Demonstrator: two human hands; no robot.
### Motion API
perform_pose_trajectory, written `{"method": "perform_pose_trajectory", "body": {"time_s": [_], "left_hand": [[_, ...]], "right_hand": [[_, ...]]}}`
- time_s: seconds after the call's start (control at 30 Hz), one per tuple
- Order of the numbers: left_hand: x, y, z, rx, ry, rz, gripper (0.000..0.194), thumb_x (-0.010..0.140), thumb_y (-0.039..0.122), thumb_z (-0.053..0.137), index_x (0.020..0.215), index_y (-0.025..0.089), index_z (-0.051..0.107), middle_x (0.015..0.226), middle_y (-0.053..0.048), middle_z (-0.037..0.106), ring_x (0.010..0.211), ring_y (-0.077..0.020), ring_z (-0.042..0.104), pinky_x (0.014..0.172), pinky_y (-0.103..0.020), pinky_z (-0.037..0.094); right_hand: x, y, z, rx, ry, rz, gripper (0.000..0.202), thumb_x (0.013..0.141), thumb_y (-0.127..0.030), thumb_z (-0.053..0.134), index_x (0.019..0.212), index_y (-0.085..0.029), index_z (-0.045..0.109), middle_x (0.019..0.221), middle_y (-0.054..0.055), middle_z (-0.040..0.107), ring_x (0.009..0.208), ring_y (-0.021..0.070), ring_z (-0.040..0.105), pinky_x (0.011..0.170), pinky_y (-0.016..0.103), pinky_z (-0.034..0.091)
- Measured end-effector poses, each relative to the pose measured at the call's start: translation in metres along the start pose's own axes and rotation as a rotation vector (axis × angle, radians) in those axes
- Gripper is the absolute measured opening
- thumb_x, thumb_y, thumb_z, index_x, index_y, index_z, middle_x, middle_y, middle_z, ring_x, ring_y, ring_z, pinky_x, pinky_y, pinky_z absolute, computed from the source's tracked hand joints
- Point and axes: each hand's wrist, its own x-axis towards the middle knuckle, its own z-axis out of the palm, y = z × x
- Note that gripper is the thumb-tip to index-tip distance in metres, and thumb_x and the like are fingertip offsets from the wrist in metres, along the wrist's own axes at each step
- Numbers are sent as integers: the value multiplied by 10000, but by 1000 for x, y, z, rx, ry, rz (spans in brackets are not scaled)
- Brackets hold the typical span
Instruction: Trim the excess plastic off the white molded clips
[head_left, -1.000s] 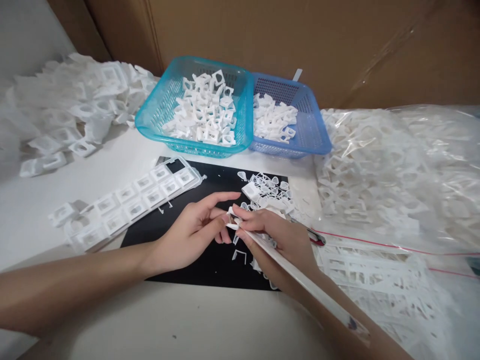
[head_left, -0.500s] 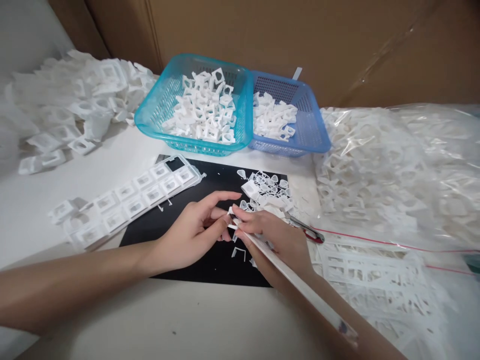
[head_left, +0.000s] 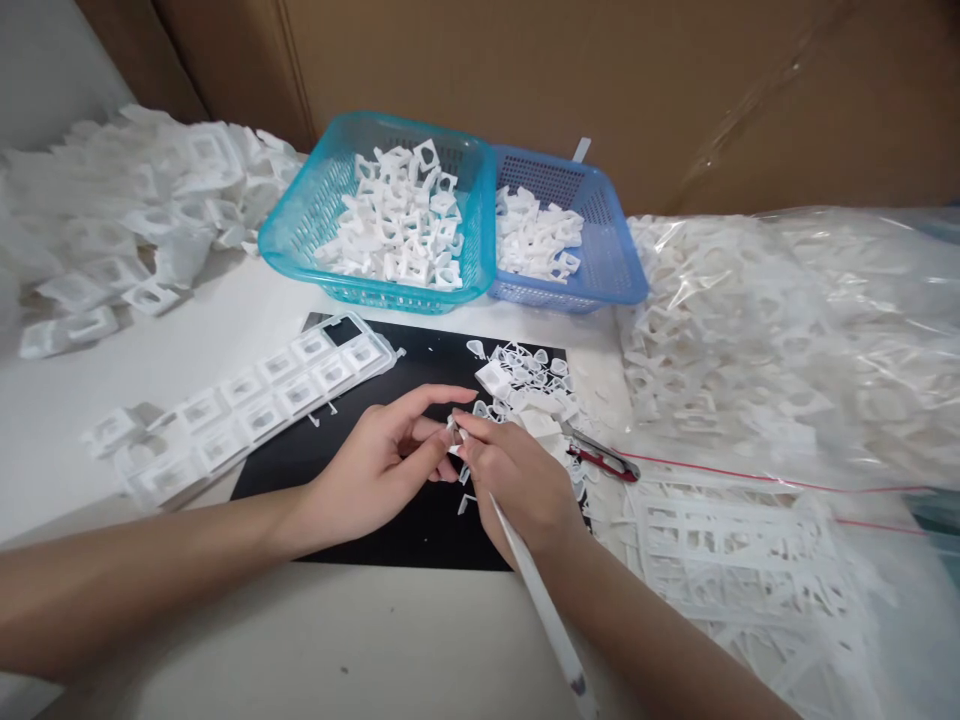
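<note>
Over the black mat (head_left: 367, 530), my left hand (head_left: 367, 470) pinches a small white plastic part (head_left: 454, 438) between thumb and fingers, its index finger stretched out above. My right hand (head_left: 525, 485) grips a long, thin white tool like a pen (head_left: 534, 580). The tool's front end meets the part, and its dark-marked rear end points toward me. Fingers cover most of the part and the tool's tip. Beyond my right hand lies a pile of white plastic scraps (head_left: 525, 365). A red-handled cutting tool (head_left: 604, 458) rests at the pile's right side.
A clear tray (head_left: 296, 410) of square white parts lies at left, partly on the mat. Behind stand a teal basket (head_left: 292, 235) and a blue basket (head_left: 615, 235) holding white parts. Heaped white parts (head_left: 172, 200) sit back left; clear bags (head_left: 735, 340) fill the right.
My right hand has turned, and the white tool's rear end has swung left, now steeper toward me. My left hand keeps its pinch. The whole view has shifted slightly.
</note>
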Motion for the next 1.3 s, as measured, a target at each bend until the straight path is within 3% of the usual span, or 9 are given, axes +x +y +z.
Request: {"method": "perform_pose_trajectory", "body": {"time_s": [0.13,0.3,0.43,0.57,0.8,1.07,1.17,1.3], "left_hand": [[1,2,2,-43,23,-40,299,964,227,472,1260,194,508,749,18,714,665,-94,669,657,-177,552],[2,3,3,-76,47,-80,331,955,284,503,1259,154,505,738,-6,718,659,-106,665,644,-186,555],[1,2,3,-82,41,-82,323,958,301,503,1254,171,521,768,-9,724,687,-103,670,654,-174,550],[1,1,3,-84,36,-81,318,963,291,500,1261,182,521,769,-1,720,691,-97,668,660,-165,546],[-1,1,2,-79,30,-77,323,964,296,499,1262,173,520,756,0,717,702,-101,672,655,-164,546],[0,2,2,-96,11,-80,363,948,224,504,1303,147,523,746,10,708,701,-92,666,682,-168,548],[1,3,2,-97,19,-86,383,942,232,507,1309,124,529,751,-3,716,689,-102,656,677,-187,549],[2,6,2,-70,64,-104,413,934,244,510,1319,99,541,759,-25,738,681,-120,652,674,-211,556]], "right_hand": [[0,0,1,71,-16,65,151,932,-126,458,912,-211,580,1077,75,708,890,172,679,765,295,568],[9,-4,-14,277,-23,278,112,889,-148,569,943,-242,597,1086,46,736,960,183,719,746,301,601],[16,-5,-25,478,-54,402,98,870,-149,586,877,-238,625,920,14,770,924,189,738,719,278,603],[18,-3,-27,472,-61,380,121,868,-134,579,850,-240,635,856,-5,771,870,179,748,712,265,601],[15,-3,-25,371,-87,319,138,872,-128,569,879,-249,635,1084,32,748,945,187,731,774,301,602],[2,0,-11,40,-190,93,208,945,-201,471,984,-270,663,1158,27,710,911,175,702,747,284,585],[-5,1,-6,-66,-193,0,167,943,-238,502,961,-293,659,1220,6,682,882,162,695,636,247,563],[-9,-2,-1,-70,-139,74,179,933,-208,516,943,-319,656,1095,-16,730,803,160,703,584,248,549]]}}
